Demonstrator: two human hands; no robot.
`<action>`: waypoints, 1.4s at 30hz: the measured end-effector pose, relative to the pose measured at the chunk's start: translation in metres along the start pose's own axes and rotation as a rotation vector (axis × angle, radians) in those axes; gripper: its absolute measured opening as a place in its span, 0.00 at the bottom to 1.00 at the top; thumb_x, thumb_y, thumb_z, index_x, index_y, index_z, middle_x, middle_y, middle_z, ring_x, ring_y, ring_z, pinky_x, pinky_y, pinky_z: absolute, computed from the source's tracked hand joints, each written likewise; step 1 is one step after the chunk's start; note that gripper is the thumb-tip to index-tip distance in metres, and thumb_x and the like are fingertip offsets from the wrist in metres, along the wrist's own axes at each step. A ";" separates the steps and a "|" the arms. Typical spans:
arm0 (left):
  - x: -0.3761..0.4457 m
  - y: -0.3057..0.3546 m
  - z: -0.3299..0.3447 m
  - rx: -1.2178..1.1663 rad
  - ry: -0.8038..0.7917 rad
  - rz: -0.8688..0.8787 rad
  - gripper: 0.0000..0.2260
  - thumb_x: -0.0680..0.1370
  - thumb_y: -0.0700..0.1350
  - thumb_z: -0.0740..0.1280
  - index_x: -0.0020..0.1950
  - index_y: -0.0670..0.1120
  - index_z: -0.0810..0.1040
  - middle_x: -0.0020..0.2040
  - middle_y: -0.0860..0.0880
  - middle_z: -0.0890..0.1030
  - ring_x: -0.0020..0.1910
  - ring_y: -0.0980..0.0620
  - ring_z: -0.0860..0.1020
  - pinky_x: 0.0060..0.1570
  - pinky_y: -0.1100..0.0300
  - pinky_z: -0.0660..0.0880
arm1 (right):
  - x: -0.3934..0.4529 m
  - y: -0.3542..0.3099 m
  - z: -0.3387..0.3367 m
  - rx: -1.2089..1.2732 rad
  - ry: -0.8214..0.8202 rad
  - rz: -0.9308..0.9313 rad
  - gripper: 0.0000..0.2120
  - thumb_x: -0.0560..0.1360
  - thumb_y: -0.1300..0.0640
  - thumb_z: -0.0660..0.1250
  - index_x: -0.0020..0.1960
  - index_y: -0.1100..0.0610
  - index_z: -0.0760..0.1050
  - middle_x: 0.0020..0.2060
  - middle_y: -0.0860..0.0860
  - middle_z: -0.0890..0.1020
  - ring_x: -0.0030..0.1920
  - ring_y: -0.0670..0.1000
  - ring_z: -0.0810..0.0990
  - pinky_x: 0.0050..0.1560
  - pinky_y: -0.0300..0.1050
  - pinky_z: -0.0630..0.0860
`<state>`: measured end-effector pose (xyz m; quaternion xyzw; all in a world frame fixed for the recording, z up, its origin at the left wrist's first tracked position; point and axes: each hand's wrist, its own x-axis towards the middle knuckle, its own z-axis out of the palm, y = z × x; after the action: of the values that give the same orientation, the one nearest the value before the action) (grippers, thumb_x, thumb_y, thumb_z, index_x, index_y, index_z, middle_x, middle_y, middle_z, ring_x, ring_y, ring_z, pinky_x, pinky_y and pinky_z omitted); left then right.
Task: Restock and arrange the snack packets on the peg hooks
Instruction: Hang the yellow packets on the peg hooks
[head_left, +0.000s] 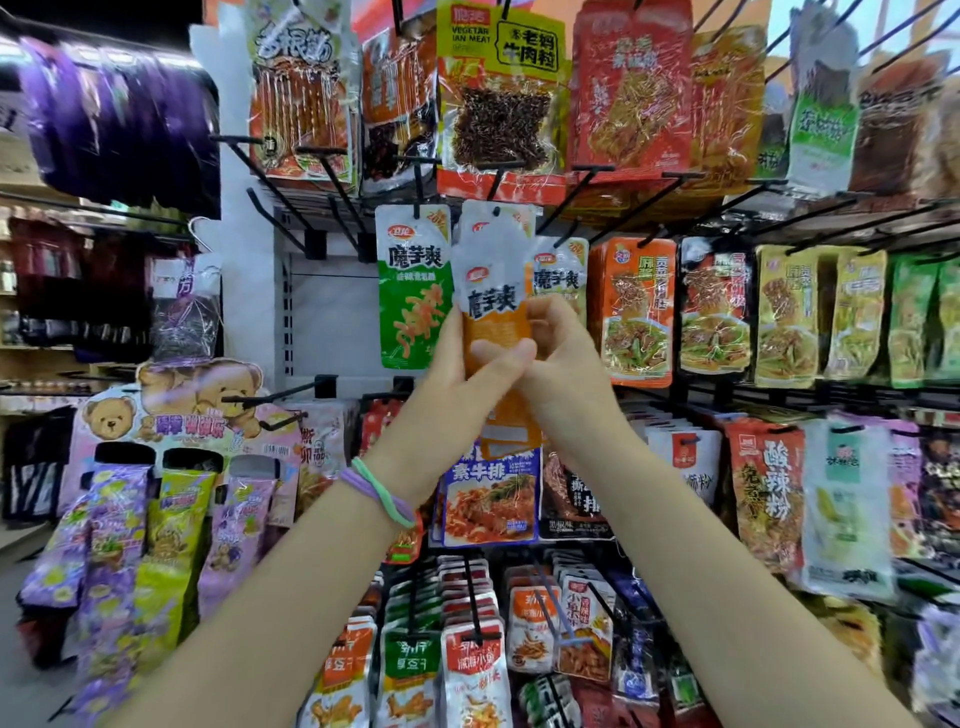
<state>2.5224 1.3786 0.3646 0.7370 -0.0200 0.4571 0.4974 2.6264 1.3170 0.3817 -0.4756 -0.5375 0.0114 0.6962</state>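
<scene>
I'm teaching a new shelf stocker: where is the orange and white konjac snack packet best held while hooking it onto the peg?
Grip the orange and white konjac snack packet at its orange lower half, from both side edges, as the left hand and right hand do here. It is flat, tall and upright; holding low probably leaves the white top with its hang hole free to meet the black peg hook.

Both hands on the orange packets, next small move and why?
Probably lift the orange packets so their hang holes slide onto the peg hook above. Left hand and right hand hold them just below it, beside the hung green packet.
</scene>
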 end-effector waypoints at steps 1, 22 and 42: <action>0.003 0.000 0.000 -0.047 -0.003 -0.014 0.29 0.80 0.54 0.70 0.78 0.57 0.63 0.62 0.64 0.78 0.59 0.70 0.78 0.55 0.70 0.76 | 0.000 -0.001 0.002 0.006 -0.048 0.025 0.18 0.71 0.57 0.77 0.55 0.54 0.72 0.52 0.65 0.81 0.46 0.55 0.79 0.53 0.65 0.78; 0.015 0.018 -0.034 -0.371 0.116 -0.064 0.19 0.70 0.43 0.71 0.62 0.47 0.81 0.58 0.44 0.86 0.55 0.44 0.85 0.49 0.50 0.84 | 0.024 -0.024 -0.004 -0.097 -0.011 -0.021 0.19 0.74 0.47 0.76 0.53 0.61 0.76 0.39 0.59 0.79 0.36 0.50 0.78 0.34 0.45 0.74; 0.032 0.020 -0.059 -0.325 0.244 -0.109 0.18 0.82 0.47 0.66 0.69 0.38 0.76 0.50 0.40 0.87 0.43 0.42 0.87 0.36 0.52 0.83 | 0.108 -0.031 0.003 -0.053 0.217 0.027 0.21 0.79 0.49 0.70 0.54 0.69 0.77 0.40 0.54 0.73 0.40 0.52 0.71 0.41 0.49 0.68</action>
<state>2.4925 1.4268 0.4065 0.5862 0.0070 0.5063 0.6324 2.6549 1.3593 0.4822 -0.4994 -0.4526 -0.0451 0.7374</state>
